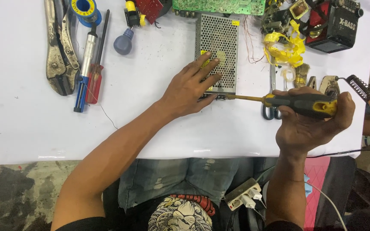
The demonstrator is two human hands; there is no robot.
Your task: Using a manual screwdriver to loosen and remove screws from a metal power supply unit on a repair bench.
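Your left hand (191,87) lies flat, fingers spread, on the near end of the perforated grey metal power-supply box (217,42), which sits on the white counter (22,124) a little right of centre, towards the far edge. Your right hand (309,124) is closed around the black-and-yellow handle of a screwdriver (296,104) held level, its shaft pointing left so that the tip meets the near right corner of the box, just beside your left fingertips. The two hands are apart, with the screwdriver shaft spanning the gap between them. At the far left of the counter lie steel locking pliers (58,55), a blue-and-silver desoldering pump (85,64) and a slim red-handled screwdriver (96,70) side by side. A green circuit board (219,6) lies just beyond the box, a tangle of yellow tape (285,49) to its right, and a black-and-red radio (337,23) in the far right corner.
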